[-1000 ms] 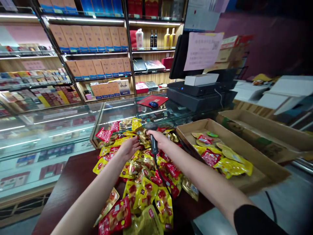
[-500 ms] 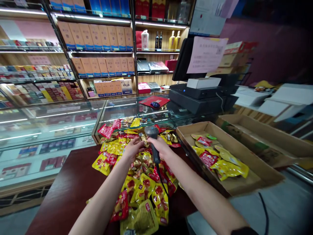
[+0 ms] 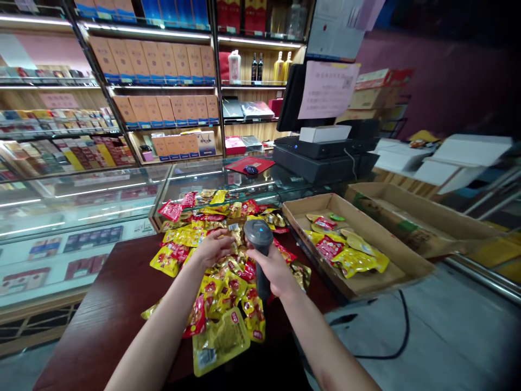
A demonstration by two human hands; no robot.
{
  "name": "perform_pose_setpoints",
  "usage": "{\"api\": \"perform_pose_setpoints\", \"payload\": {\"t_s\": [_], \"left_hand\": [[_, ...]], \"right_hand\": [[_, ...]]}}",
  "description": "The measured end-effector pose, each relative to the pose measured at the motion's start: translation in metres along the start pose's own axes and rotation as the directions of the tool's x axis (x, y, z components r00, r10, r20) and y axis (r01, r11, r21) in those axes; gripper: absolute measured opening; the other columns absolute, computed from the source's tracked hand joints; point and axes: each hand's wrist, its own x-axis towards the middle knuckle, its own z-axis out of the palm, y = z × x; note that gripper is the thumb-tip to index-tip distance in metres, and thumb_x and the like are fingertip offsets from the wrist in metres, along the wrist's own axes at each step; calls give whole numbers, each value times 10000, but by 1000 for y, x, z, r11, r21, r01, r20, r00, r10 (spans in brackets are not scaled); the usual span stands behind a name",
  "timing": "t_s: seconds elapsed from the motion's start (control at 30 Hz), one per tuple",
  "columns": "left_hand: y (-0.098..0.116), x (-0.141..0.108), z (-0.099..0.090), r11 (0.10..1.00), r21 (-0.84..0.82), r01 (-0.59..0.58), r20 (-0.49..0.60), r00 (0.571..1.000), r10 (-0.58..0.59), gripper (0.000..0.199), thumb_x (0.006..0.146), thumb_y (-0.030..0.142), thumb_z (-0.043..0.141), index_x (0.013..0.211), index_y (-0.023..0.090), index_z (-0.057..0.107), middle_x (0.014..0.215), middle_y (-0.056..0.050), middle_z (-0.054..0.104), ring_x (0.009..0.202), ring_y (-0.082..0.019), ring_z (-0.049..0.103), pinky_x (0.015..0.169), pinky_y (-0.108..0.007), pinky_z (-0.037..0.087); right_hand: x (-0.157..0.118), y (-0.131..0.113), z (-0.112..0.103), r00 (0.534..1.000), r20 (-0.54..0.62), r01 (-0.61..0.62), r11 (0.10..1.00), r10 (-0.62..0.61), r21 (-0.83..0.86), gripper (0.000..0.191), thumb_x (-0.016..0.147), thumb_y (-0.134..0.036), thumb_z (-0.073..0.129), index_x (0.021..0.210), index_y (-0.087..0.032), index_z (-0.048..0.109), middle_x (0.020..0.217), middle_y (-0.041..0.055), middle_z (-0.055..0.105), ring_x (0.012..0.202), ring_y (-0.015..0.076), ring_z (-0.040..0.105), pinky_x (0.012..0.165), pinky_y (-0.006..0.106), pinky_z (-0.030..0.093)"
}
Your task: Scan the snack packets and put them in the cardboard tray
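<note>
Holding a handheld barcode scanner [image 3: 259,234] closed in its fist, the right hand [image 3: 273,270] has drawn back toward the wearer in the head view. The scanner now stands nearly upright, its round grey head tipped up at the centre of the frame instead of leaning out over the pile. The left hand [image 3: 212,247] sits just left of it, its fingers [image 3: 216,234] curled toward a small gold packet [image 3: 235,234]; whether they pinch it or only reach it cannot be told. Both hands are above a heap of yellow-and-red snack packets [image 3: 215,288] spread over a dark wood counter [image 3: 97,304], lower centre. To the right, more snack packets [image 3: 345,255] lie in a shallow cardboard tray [image 3: 382,239], with a second carton [image 3: 419,217] beyond it. Upper left, lit shelves of boxed goods [image 3: 163,70] rise behind a glass display case [image 3: 81,212]; a point-of-sale terminal [image 3: 321,157] stands right of centre.
</note>
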Motion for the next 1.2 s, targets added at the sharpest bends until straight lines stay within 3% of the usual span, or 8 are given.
{"api": "perform_pose_setpoints", "payload": {"t_s": [0.13,0.23,0.33,0.7,1.1,1.2], "left_hand": [[5,12,-7,999,16,38,22,999,-38,394,609,64,786,853,172,496,761,-28,677,598,-143,661,578,-280,568],[12,19,-8,999,22,50,19,999,-50,372,617,42,773,819,171,488,760,-27,682,613,-146,669,592,-275,568],[18,20,-5,998,45,50,-12,999,-50,351,627,25,757,815,169,499,723,-15,676,585,-132,660,540,-222,547],[21,15,-1,997,76,34,8,999,-34,316,619,37,770,800,149,537,655,-3,655,524,-120,635,482,-195,521],[22,9,0,997,71,13,37,999,-16,253,655,-4,709,860,101,606,721,-94,693,595,-184,667,525,-256,534],[22,10,0,997,75,16,5,1000,-16,278,625,3,742,836,112,598,692,-63,681,566,-154,650,527,-248,539]], "right_hand": [[-23,-7,4,986,153,-65,998,61,24,232,674,-301,676,850,-158,625,840,41,666,715,167,632,622,276,493],[-37,-8,11,974,199,-105,994,103,-2,214,697,-349,654,758,-156,585,655,15,625,527,136,585,450,229,436],[-45,-5,17,968,232,-84,994,98,-68,210,732,-364,620,695,-167,560,468,-33,527,381,97,477,382,205,372],[-54,-13,21,977,213,0,997,16,-76,252,735,-371,621,588,-195,517,412,-45,474,353,92,424,388,227,371],[-55,-10,20,979,203,-6,996,24,-91,274,740,-396,616,595,-190,507,423,-42,481,362,93,426,404,230,371],[-55,-10,20,981,189,-27,997,41,-76,249,720,-391,629,619,-188,526,428,-38,493,368,100,430,406,232,356]]}}
